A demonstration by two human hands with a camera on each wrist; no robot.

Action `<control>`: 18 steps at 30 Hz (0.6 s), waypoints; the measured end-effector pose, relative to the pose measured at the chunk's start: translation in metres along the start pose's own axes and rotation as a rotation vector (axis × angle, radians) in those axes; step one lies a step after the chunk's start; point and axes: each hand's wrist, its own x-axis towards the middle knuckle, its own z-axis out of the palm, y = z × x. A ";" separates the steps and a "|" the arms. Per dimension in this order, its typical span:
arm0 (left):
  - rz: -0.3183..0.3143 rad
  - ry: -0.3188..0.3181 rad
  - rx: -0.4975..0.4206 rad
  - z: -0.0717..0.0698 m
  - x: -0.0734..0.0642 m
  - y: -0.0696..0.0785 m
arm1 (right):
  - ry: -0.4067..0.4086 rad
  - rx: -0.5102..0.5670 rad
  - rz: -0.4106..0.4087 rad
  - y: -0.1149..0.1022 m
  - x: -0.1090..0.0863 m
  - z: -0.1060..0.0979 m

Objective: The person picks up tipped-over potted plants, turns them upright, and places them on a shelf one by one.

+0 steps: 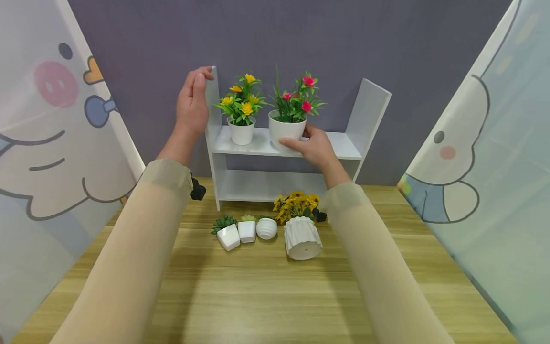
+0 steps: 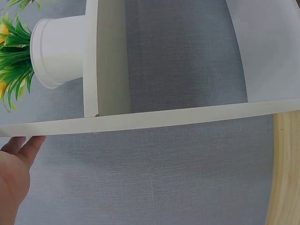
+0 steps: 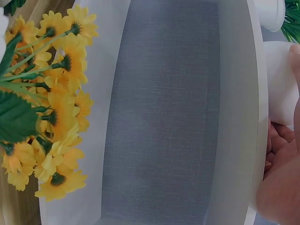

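My right hand point(image 1: 318, 147) grips the white pot point(image 1: 285, 130) of a plant with pink-red flowers, thumb across its front and fingers around its right side. That pot is at the upper board of a white two-tier shelf point(image 1: 270, 185). In the right wrist view the same hand point(image 3: 281, 173) is right at the board's edge. My left hand point(image 1: 192, 107) is raised at the shelf's left side panel; in the left wrist view its fingertips point(image 2: 32, 146) touch the panel's outer face. A yellow-flowered plant in a white pot point(image 1: 241, 132) stands upright on the upper board's left part.
On the wooden table point(image 1: 258, 296) before the shelf, several small white succulent pots point(image 1: 247, 231) lie tipped over. Beside them a ribbed white pot point(image 1: 302, 241) of yellow flowers point(image 1: 296, 204) lies on its side, blooms toward the shelf. Cartoon-printed curtains point(image 1: 472, 157) flank both sides.
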 end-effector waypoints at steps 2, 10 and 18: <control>-0.002 0.000 0.001 -0.001 0.000 0.000 | -0.004 -0.008 0.011 -0.001 0.000 0.001; -0.012 0.001 0.010 -0.001 0.000 0.002 | -0.031 -0.022 0.022 -0.003 0.002 0.000; -0.007 0.004 0.013 0.000 -0.001 0.002 | -0.025 -0.074 0.041 -0.006 0.001 0.001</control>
